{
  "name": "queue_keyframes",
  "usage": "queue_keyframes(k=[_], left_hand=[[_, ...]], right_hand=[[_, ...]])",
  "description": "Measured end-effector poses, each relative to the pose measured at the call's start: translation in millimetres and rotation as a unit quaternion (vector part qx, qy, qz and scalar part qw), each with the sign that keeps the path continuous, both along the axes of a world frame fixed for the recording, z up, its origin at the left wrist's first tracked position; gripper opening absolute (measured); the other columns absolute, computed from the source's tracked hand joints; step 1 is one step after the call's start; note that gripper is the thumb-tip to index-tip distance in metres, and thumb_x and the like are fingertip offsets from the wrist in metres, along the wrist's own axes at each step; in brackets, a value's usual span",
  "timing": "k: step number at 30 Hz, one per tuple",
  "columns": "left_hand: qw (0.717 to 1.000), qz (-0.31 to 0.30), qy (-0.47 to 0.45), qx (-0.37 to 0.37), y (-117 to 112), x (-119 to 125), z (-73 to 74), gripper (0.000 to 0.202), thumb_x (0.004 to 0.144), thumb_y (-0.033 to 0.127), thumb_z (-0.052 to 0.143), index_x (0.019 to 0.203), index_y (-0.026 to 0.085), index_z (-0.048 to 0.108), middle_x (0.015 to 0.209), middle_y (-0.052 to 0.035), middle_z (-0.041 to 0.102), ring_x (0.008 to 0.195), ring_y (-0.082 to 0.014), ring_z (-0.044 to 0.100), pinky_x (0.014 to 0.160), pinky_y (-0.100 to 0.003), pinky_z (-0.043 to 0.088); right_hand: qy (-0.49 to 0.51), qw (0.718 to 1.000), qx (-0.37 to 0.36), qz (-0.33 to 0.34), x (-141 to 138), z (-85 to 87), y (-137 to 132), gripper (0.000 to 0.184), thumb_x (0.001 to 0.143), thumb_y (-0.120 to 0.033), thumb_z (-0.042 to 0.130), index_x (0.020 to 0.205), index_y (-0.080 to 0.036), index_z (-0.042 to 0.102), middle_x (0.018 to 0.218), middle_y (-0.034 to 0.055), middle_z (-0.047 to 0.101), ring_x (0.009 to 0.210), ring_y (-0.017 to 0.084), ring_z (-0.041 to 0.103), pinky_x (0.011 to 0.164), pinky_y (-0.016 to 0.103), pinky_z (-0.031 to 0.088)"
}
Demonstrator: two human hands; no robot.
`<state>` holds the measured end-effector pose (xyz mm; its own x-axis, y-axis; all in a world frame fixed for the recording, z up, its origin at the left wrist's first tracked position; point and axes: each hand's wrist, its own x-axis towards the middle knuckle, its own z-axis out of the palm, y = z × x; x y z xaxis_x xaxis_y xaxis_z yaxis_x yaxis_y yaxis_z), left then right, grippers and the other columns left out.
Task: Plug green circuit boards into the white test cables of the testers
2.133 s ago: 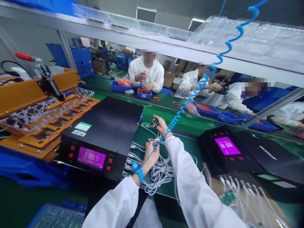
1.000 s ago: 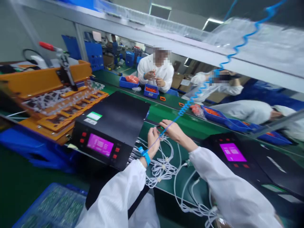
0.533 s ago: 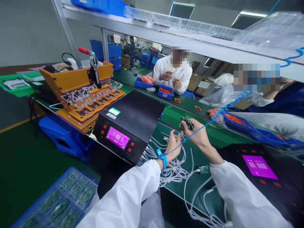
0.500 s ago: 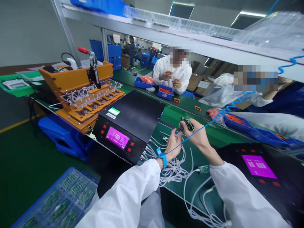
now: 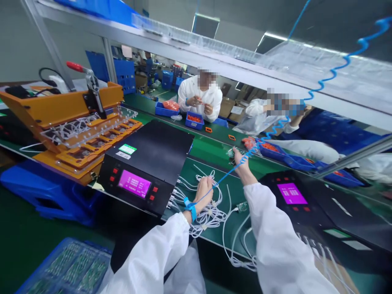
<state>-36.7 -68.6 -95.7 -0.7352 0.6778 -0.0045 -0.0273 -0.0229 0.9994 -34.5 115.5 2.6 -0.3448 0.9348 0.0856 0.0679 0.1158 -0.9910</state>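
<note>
Hands parting now, folks: half a second ago they were nearly together, and the right has since swung outward with its board, while the left has dropped toward the cables.

Far left, the orange fixture [image 5: 101,134] stands beside the black control box [image 5: 156,149]. On that box, a green-and-white label [image 5: 128,148] with a pale sticker [image 5: 123,155] just below it; the marks are too small to read. Its magenta screen [image 5: 134,183] shows rows of text, none of it legible, and no brand can be made out.

Next, the left hand [image 5: 204,192], fingers curled down over the white cables [image 5: 211,218]; whether they grip one, I can't tell. Then the right hand [image 5: 241,168], thumb and fingers pinching the green circuit board [image 5: 232,152], blurred and held out near the far edge of the bench.

Looks like mid-handling, board in one hand, leads under the other; the next move seems to call for a steady pinch, clear of the coiled blue cord [image 5: 277,128]. Below sits a second board [image 5: 241,206], a white cable at its end. Far right, another magenta screen [image 5: 292,194], unreadable too.
</note>
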Motion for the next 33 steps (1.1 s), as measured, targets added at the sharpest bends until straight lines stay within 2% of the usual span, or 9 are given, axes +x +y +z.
queue_keyframes(k=[3, 6, 12, 17, 20, 23, 26, 30, 33], left_hand=[[0.997, 0.015, -0.069, -0.012, 4.3, -7.5, 1.2, 0.035, 0.11, 0.039, 0.033, 0.122, 0.015, 0.056, 0.113, -0.0129, 0.066, 0.079, -0.0152, 0.068, 0.066, -0.026, 0.055], [0.99, -0.009, -0.135, 0.041, -1.2, -7.9, 14.4, 0.043, 0.109, 0.047, 0.037, 0.138, 0.018, 0.049, 0.132, -0.0158, 0.062, 0.088, -0.016, 0.073, 0.068, -0.025, 0.057], [0.986, -0.036, -0.067, 0.146, -30.0, 10.7, 34.6, 0.05, 0.096, 0.064, 0.058, 0.092, 0.015, 0.068, 0.099, -0.0104, 0.07, 0.097, -0.0236, 0.068, 0.085, -0.033, 0.058], [0.98, -0.1, -0.092, 0.148, -46.5, 19.4, 46.3, 0.058, 0.084, 0.072, 0.067, 0.083, 0.014, 0.07, 0.1, -0.0095, 0.066, 0.097, -0.023, 0.064, 0.087, -0.036, 0.058], [0.963, -0.163, -0.14, 0.162, -57.2, 20.8, 55.4, 0.061, 0.075, 0.073, 0.076, 0.083, 0.014, 0.071, 0.099, -0.0086, 0.065, 0.096, -0.0226, 0.065, 0.085, -0.036, 0.06], [0.956, -0.188, -0.168, 0.152, -68.5, 21.0, 60.3, 0.061, 0.066, 0.067, 0.087, 0.087, 0.014, 0.068, 0.096, -0.0062, 0.066, 0.088, -0.0197, 0.068, 0.085, -0.036, 0.06], [0.949, -0.207, -0.187, 0.145, -78.2, 22.8, 63.0, 0.068, 0.06, 0.059, 0.095, 0.104, 0.015, 0.068, 0.11, -0.0084, 0.069, 0.084, -0.018, 0.07, 0.084, -0.036, 0.061], [0.921, -0.322, -0.161, 0.152, -88.3, 32.0, 70.8, 0.067, 0.066, 0.055, 0.093, 0.112, 0.013, 0.072, 0.115, -0.0137, 0.073, 0.094, -0.0224, 0.071, 0.084, -0.035, 0.06], [0.898, -0.396, -0.134, 0.138, -95.8, 43.1, 77.3, 0.061, 0.073, 0.053, 0.089, 0.115, 0.012, 0.074, 0.114, -0.0145, 0.074, 0.102, -0.025, 0.07, 0.084, -0.033, 0.058]], right_hand=[[-0.016, 0.998, -0.019, 0.054, 16.5, -7.2, -20.9, 0.042, 0.069, -0.047, 0.09, 0.067, -0.019, 0.058, 0.055, -0.0033, 0.057, 0.048, 0.011, 0.048, 0.045, 0.025, 0.038], [-0.014, 0.993, -0.015, 0.113, 34.7, -15.1, -52.9, 0.048, 0.064, -0.054, 0.093, 0.069, -0.018, 0.061, 0.057, -0.0038, 0.057, 0.051, 0.01, 0.049, 0.047, 0.024, 0.038], [0.07, 0.981, -0.03, 0.181, 64.4, -9.0, -110.1, 0.05, 0.068, -0.058, 0.091, 0.074, -0.02, 0.059, 0.065, -0.0069, 0.055, 0.058, 0.009, 0.049, 0.054, 0.022, 0.041], [0.212, 0.954, -0.154, 0.144, 82.0, 1.2, -138.6, 0.049, 0.061, -0.048, 0.097, 0.083, -0.021, 0.063, 0.068, -0.0075, 0.058, 0.058, 0.009, 0.053, 0.051, 0.022, 0.044], [0.255, 0.945, -0.171, 0.115, 93.1, -1.6, -151.1, 0.046, 0.059, -0.042, 0.098, 0.084, -0.021, 0.066, 0.073, -0.0055, 0.064, 0.063, 0.011, 0.058, 0.057, 0.024, 0.048], [0.247, 0.955, -0.128, 0.101, 107.2, -8.1, -165.3, 0.045, 0.059, -0.034, 0.097, 0.091, -0.022, 0.068, 0.081, -0.0044, 0.067, 0.07, 0.013, 0.062, 0.066, 0.026, 0.052], [0.205, 0.976, -0.007, 0.072, 124.5, -11.3, -182.2, 0.046, 0.066, -0.03, 0.093, 0.105, -0.024, 0.069, 0.093, -0.0029, 0.069, 0.08, 0.014, 0.064, 0.076, 0.028, 0.053], [0.123, 0.978, 0.167, 0.016, 151.8, -5.9, -208.7, 0.038, 0.077, -0.031, 0.084, 0.111, -0.023, 0.069, 0.108, 0.0026, 0.07, 0.099, 0.019, 0.065, 0.094, 0.033, 0.052], [0.082, 0.978, 0.192, -0.017, 172.6, -1.9, -229.0, 0.035, 0.081, -0.031, 0.078, 0.114, -0.024, 0.068, 0.108, 0.0037, 0.069, 0.099, 0.02, 0.064, 0.094, 0.034, 0.052]])
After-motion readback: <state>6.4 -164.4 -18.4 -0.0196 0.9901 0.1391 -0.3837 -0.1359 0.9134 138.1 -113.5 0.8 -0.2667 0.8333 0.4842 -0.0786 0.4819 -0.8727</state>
